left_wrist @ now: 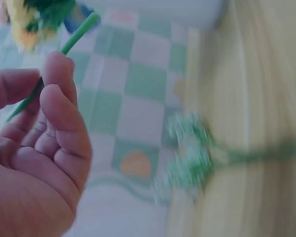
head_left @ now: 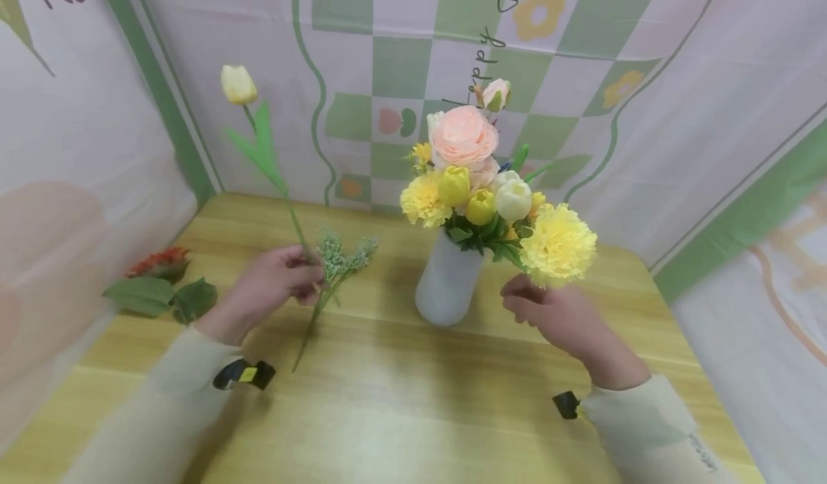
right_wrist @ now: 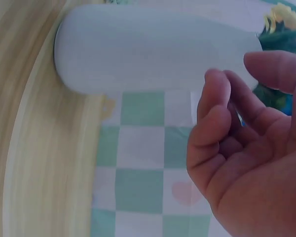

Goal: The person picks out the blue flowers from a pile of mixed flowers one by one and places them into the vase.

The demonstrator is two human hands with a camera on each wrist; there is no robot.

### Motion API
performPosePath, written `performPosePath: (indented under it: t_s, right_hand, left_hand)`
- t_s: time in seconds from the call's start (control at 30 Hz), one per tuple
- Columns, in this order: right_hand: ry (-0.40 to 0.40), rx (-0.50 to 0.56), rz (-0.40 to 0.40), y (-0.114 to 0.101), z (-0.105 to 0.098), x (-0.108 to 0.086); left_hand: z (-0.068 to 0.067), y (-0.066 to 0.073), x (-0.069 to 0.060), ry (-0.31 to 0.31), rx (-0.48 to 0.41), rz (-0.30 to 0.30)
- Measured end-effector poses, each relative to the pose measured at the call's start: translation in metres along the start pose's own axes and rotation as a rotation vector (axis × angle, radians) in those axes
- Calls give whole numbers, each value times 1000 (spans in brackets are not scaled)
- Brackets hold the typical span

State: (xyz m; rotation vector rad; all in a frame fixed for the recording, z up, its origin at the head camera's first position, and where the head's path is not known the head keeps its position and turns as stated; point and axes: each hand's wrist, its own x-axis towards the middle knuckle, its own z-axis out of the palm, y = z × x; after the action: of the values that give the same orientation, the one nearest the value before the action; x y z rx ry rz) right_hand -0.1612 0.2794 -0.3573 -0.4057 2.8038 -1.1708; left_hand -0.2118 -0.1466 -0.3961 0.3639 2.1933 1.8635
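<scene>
My left hand point(head_left: 271, 283) pinches the green stem point(left_wrist: 80, 33) of a white tulip point(head_left: 238, 85) between thumb and fingertips. The bloom leans up to the left, with long green leaves below it. A grey-green sprig point(head_left: 345, 258) lies on the table beside that hand. To the right stands a white vase point(head_left: 447, 283) filled with pink, yellow and white flowers. My right hand point(head_left: 562, 319) is just right of the vase, under a large yellow carnation point(head_left: 559, 244). Its fingers are loosely bent and hold nothing; a gap shows between thumb and fingers in the right wrist view.
An orange-red flower point(head_left: 161, 263) with broad green leaves lies at the table's left edge. Printed cloth point(head_left: 403, 64) with green and white checks hangs behind the wooden table point(head_left: 381, 412), and more cloth hangs at both sides.
</scene>
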Motion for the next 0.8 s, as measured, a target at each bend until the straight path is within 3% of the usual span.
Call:
performPosePath:
  t_s: [0.1,0.3,0.4,0.47,0.57,0.7,0.8]
  right_hand:
    - [33,-21,-21,-5,8,6]
    - [2,-84,97,-15,15,5]
    - [5,-109,123,-16,17,6]
    - [36,-132,95,-19,21,6]
    - [106,-218,-76,-29,33,5]
    - [222,-344,-493,-62,57,0]
    - [336,-404,-741,-95,69,-1]
  left_hand:
    - [21,15,10,28,-58,69]
    - [52,38,27,156,-169,179]
    - [64,43,34,196,-184,248]
    - [70,46,35,210,-162,283]
    - [78,49,33,209,-67,330]
    - [89,49,24,190,141,430]
    - [98,49,18,176,303,572]
